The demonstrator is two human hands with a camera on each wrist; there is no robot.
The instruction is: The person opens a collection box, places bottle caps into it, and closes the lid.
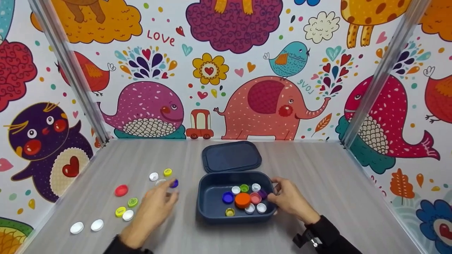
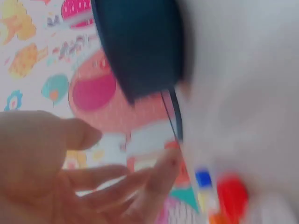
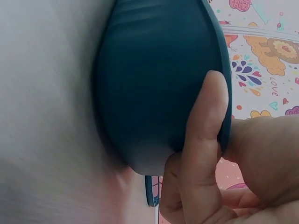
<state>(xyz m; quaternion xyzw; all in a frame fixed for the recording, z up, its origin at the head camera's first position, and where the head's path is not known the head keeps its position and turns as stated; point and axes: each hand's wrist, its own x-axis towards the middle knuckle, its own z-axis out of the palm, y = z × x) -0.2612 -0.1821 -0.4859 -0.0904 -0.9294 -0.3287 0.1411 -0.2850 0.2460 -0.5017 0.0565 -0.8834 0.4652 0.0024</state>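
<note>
A dark blue plastic box [image 1: 212, 211] holds several bottle caps, among them a big orange cap [image 1: 242, 200], a blue cap [image 1: 228, 197] and a pink cap [image 1: 255, 198]. My right hand [image 1: 291, 199] grips the box's right wall at the rim; in the right wrist view a finger [image 3: 205, 116] lies along the outer side. To the left of the box my left hand [image 1: 153, 204] hovers over the table with loosely spread fingers and nothing held. Near its fingertips are a dark blue cap [image 1: 174, 183] and a yellow cap [image 1: 167, 172]. The left hand partly hides other caps.
The box's dark lid [image 1: 231, 156] lies flat behind it. Loose caps lie scattered on the left of the table, including a red cap [image 1: 121, 190], a green cap [image 1: 132, 202] and a white cap [image 1: 77, 228]. Patterned walls [image 1: 208, 35] enclose the table's back and sides.
</note>
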